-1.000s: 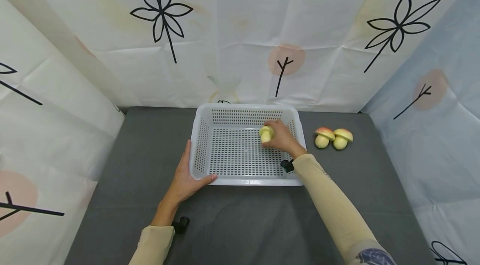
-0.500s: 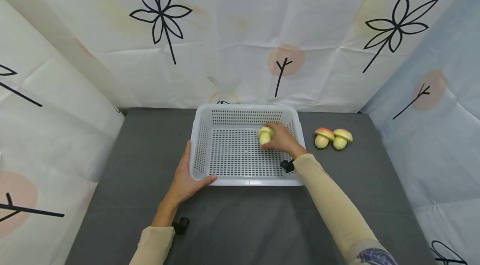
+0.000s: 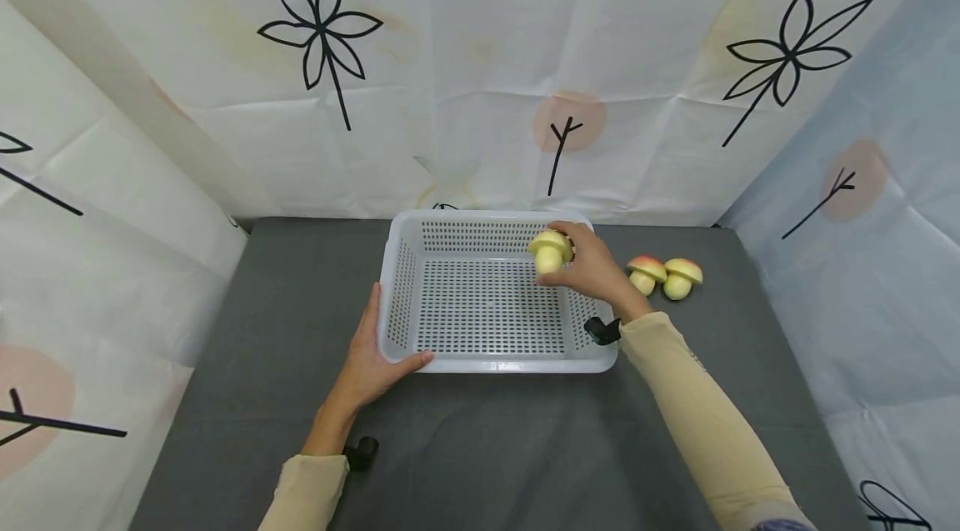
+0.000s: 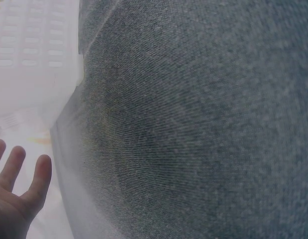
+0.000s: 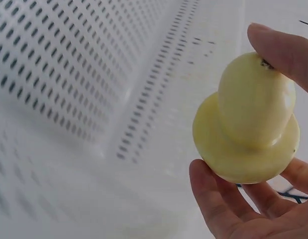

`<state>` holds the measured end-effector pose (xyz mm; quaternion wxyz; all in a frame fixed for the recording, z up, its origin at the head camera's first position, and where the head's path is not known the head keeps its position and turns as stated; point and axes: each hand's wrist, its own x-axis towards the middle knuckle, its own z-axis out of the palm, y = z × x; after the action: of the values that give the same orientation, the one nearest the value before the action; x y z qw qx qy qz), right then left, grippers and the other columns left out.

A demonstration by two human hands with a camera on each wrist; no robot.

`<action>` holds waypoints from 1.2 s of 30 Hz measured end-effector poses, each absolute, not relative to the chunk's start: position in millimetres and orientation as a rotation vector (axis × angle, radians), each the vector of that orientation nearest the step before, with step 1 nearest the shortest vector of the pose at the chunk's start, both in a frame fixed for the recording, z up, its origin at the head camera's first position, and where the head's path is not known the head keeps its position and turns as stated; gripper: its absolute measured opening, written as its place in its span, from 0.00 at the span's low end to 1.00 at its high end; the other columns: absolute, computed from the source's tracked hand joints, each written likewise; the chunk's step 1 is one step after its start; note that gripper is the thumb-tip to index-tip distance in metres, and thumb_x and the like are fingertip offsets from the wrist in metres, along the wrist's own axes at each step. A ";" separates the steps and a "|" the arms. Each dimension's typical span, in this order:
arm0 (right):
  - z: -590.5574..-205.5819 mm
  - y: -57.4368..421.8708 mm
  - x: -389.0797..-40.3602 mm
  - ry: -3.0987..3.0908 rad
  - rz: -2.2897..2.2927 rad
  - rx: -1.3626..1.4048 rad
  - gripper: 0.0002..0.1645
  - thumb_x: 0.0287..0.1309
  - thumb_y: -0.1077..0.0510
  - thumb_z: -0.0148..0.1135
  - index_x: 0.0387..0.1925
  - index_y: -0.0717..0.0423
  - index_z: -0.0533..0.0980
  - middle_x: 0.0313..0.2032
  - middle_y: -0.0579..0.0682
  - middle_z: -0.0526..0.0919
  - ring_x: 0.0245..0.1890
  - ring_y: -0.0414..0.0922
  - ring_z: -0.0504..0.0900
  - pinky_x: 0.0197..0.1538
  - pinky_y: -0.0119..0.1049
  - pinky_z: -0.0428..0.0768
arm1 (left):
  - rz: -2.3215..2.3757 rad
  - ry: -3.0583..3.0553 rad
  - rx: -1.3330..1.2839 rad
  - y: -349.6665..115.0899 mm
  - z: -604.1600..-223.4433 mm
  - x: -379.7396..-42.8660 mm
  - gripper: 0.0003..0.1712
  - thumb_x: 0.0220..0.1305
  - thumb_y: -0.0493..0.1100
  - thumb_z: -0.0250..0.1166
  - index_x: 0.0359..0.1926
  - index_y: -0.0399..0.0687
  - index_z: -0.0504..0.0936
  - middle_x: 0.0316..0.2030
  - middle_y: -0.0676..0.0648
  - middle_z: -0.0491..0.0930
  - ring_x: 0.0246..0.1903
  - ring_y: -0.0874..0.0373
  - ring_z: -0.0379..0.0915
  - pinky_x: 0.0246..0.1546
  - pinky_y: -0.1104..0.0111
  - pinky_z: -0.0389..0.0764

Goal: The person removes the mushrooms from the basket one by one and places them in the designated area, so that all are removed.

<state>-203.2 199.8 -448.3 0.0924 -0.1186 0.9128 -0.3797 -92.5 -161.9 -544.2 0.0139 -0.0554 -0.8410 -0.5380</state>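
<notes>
A pale yellow toy mushroom (image 3: 550,254) is held in my right hand (image 3: 594,268) above the right part of a white plastic basket (image 3: 495,365). In the right wrist view the thumb presses the stem end of the mushroom (image 5: 251,114), and the fingers support its cap. My left hand (image 3: 367,356) rests at the basket's front left corner, thumb along the front rim and fingers straight beside the left wall. The left wrist view has those fingers (image 4: 40,179) spread. Two more toy mushrooms with reddish caps, one (image 3: 644,273) touching the other (image 3: 680,278), lie right of the basket.
A grey cloth (image 3: 480,448) covers the table under the basket. White fabric walls (image 3: 465,31) printed with black leaves and pink dots stand at the back and both sides. The basket's floor and walls are perforated.
My right hand has lifted the mushroom up from the basket's floor and shifted right with it. The left hand stays at the corner.
</notes>
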 end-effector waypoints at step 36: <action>-454.1 380.6 -165.5 2.933 -1.201 -0.015 0.54 0.56 0.54 0.77 0.76 0.64 0.57 0.64 0.69 0.65 0.57 0.61 0.67 0.47 0.38 0.70 | -1.689 -2.603 -0.196 -161.2 -544.5 -93.4 0.78 0.45 0.51 0.85 0.81 0.68 0.34 0.80 0.49 0.42 0.74 0.45 0.49 0.65 0.42 0.58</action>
<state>-165.5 380.6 -454.1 -0.0140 -0.0047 0.9253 -0.3789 -93.4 -161.2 -544.5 0.0161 -0.0631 -0.8371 -0.5431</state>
